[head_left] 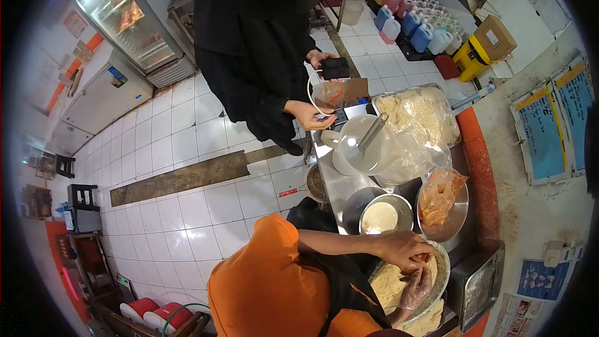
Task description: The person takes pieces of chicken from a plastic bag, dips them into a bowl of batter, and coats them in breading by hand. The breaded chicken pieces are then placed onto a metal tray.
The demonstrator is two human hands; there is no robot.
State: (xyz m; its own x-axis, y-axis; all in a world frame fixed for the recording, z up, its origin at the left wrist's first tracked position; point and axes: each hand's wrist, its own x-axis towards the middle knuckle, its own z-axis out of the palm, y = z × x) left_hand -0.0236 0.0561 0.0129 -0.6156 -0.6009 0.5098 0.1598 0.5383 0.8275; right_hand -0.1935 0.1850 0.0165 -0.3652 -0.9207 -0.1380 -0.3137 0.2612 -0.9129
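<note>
My left hand [405, 249] is closed, its fingertips curled together over a wide metal bowl [444, 268] of pale breading flour [388, 287]. Just below it, my right hand [417, 290] is also closed, looks dusted with flour or thinly gloved, and almost meets the left. Whatever lies between the fingers is too small and covered to name. A steel bowl [404, 206] of pale batter [380, 218] stands beside my left hand. Next to that, another steel bowl [463, 212] holds a clear bag of orange, marinated-looking pieces [437, 200].
A white jug [349, 143] with a metal-handled utensil [373, 132] and a tray of crumbs [418, 109] stand farther along the counter. Across it, a person in black [256, 56] holds a dark object [335, 68]. A dark square pan [480, 287] sits against the wall.
</note>
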